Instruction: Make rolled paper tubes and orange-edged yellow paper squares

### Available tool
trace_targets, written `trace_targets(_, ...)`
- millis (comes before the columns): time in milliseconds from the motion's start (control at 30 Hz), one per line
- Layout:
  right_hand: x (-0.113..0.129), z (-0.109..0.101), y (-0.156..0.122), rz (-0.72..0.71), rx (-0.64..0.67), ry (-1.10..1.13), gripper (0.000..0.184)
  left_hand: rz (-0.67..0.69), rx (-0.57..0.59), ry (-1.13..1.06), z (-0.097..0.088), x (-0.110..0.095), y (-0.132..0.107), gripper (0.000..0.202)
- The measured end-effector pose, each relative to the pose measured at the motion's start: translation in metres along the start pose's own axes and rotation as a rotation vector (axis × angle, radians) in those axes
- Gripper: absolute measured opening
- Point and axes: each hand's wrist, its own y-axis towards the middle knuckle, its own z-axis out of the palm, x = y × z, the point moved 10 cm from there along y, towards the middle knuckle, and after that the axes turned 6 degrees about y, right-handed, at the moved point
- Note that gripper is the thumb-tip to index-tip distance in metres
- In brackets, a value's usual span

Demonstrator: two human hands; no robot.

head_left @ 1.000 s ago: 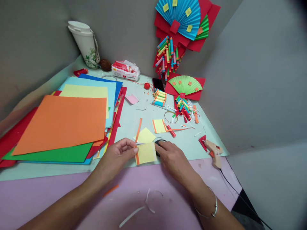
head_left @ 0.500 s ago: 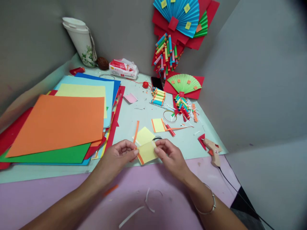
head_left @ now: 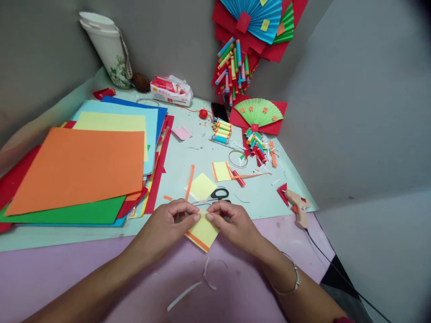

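Observation:
A yellow paper square [head_left: 206,231] with an orange strip along its lower edge is pinched at its upper edge between my two hands. My left hand [head_left: 177,220] grips it with thumb and fingers, and my right hand [head_left: 230,220] does the same close beside it. Just beyond my fingertips lie black-handled scissors [head_left: 220,194], their blades partly hidden by my hands. Another yellow square [head_left: 202,186] and a narrow orange strip [head_left: 190,181] rest behind them. A yellow piece with orange edges [head_left: 221,172] lies farther back by a red paper tube [head_left: 238,178].
Coloured paper sheets [head_left: 84,168] are stacked at left. A glue gun [head_left: 298,206] with its cord lies at right. Farther back are a roll of tape [head_left: 238,159], small paper rolls [head_left: 221,131], a tissue pack [head_left: 171,90], a white cup [head_left: 107,49] and a green fan decoration [head_left: 257,111].
My hands have come closer together and turned the yellow square, so its orange strip now faces down toward me. My left thumb moved from the orange edge to the top. The scissors show more.

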Motion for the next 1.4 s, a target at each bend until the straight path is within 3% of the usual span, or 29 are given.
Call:
trace_targets(133, 0.005, 0.003, -0.001, -0.112, -0.007, -0.154, 0.010, -0.059, 0.054, 0.001, 0.007, 0.006, -0.002, 0.025)
trace_targets(300, 0.048, 0.004, -0.019, -0.580, -0.209, -0.530, 0.017, -0.040, 0.062, 0.084, 0.009, 0.009, -0.002, 0.026)
trace_targets(433, 0.062, 0.017, -0.029, -0.723, -0.222, -0.691, 0.016, -0.026, 0.074, 0.099, 0.011, 0.006, -0.003, 0.027)
trace_targets(833, 0.066, 0.018, -0.032, -0.704, -0.230, -0.670, 0.018, 0.194, 0.034, 0.307, 0.013, -0.015, -0.010, 0.023)
trace_targets(1067, 0.062, 0.016, -0.028, -0.648, -0.231, -0.620, 0.018, 0.242, 0.026, 0.350, 0.014, -0.021, -0.014, 0.023)
trace_targets(1400, 0.038, 0.002, -0.016, -0.344, -0.186, -0.260, 0.012, 0.217, 0.045, 0.329, 0.014, -0.019, -0.014, 0.023)
